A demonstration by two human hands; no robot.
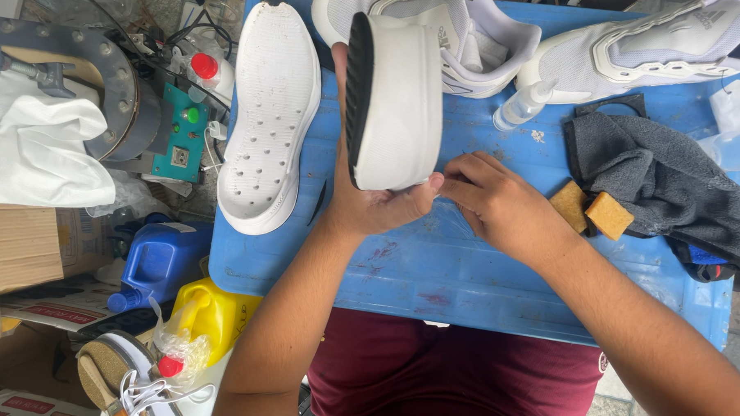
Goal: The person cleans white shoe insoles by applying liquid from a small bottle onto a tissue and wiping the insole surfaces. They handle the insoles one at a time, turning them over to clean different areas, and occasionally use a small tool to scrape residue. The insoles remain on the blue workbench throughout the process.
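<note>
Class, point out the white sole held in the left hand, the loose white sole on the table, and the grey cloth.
Held white sole (399, 108): head view, side wall.
Loose white sole (268, 113): head view, dimpled face.
Grey cloth (664, 177): head view, middle fold.

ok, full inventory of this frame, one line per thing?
shoe sole: 1, white with black tread, held upright at centre
second sole: 1, white, flat at table's left
sneakers: 2, white, far edge
table: 1, blue
spray bottle: 1, clear, beside sneakers
cloth: 1, dark grey, right
sponge blocks: 2, tan, by cloth
jugs: 2, blue and yellow, floor left
left hand: grips sole's near end
right hand: fingertips at sole's near edge
</note>
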